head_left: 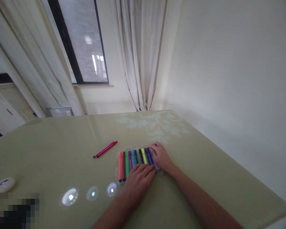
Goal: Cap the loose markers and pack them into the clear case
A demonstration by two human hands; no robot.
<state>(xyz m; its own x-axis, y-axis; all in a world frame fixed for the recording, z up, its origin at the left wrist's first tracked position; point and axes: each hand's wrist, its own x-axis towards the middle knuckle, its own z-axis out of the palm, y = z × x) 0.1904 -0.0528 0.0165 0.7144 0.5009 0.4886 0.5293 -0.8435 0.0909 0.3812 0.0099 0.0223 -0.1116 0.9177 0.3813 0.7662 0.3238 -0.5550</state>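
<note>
A clear plastic case (156, 167) lies on the table with a row of several felt-tip markers, among them an orange marker (120, 167), a green marker (127, 162) and a yellow marker (144, 156). Across the lower part of the row rests my left hand (141, 176), palm down with its fingers stretched out, hiding the marker ends beneath. At the case's right end, beside the blue marker (150, 156), my right hand (160, 156) has its fingers bent together. A small pink tip shows at those fingertips, apparently a marker; the rest of it is hidden.
Left of the case, a red marker (107, 149) and a purple marker (102, 150) lie side by side on the glossy table (62, 149). A white rounded device (3, 184) sits at the far left. The wall (240, 79) runs along the table's right edge.
</note>
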